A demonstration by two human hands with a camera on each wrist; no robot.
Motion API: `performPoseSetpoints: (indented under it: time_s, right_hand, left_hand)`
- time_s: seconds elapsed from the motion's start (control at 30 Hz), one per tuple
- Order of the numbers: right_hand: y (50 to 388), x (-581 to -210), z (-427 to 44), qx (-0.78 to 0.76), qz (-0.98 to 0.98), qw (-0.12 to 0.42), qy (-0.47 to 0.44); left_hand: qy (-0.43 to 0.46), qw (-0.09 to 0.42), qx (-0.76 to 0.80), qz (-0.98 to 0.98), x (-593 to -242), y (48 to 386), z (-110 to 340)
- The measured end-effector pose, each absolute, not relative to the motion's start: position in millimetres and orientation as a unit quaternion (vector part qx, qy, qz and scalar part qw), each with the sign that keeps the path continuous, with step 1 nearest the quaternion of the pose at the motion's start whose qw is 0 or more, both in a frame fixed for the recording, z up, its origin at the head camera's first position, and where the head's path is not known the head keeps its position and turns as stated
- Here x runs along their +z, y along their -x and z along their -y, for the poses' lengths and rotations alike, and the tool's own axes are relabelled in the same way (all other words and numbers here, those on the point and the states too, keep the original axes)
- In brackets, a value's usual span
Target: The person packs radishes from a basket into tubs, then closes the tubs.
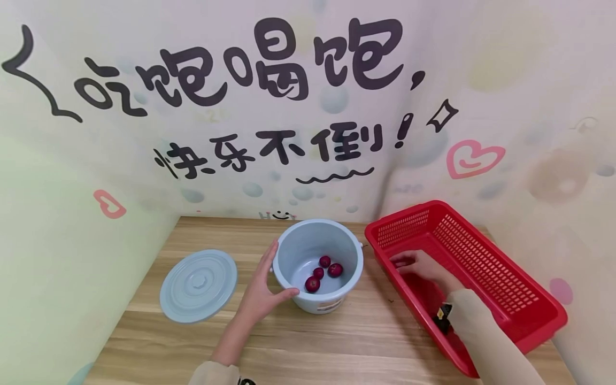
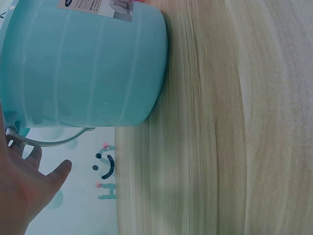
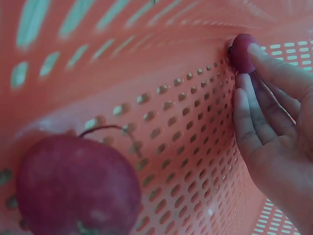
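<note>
My left hand [image 1: 262, 294] touches the left side of a light blue bucket [image 1: 321, 305], its thumb at the rim and its fingers stretched along the outside. Inside the bucket lie several red radishes [image 1: 335, 270]. In the right wrist view, my right hand [image 3: 279, 132] pinches a small radish [image 3: 242, 55] between thumb and fingertips, close to the wall of a red plastic basket [image 1: 500, 267]. A bigger radish [image 3: 78, 183] with a thin root lies in the basket near that camera. From the head view, the right hand hides what it holds.
A round light blue lid [image 1: 198, 286] lies flat on the wooden table [image 1: 356, 342], left of the bucket. The basket stands at an angle on the right, near the wall. Behind the table is a printed wall [image 1: 332, 192] with black writing.
</note>
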State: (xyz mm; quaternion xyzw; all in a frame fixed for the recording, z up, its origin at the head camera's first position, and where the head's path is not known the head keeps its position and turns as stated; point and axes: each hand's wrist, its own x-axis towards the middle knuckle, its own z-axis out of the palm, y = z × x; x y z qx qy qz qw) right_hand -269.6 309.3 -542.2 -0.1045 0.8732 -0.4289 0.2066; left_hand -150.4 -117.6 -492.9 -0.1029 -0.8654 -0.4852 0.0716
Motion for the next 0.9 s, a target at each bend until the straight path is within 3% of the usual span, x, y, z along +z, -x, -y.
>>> performPoseSetpoints:
  time_s: [0.9]
  right_hand:
    - [268.0, -537.0, -308.3, -0.425, -0.883, 0.182, 0.077]
  left_hand:
    - [0.104, 0.07, -0.481, 0.868, -492.2, 150.5, 119.0]
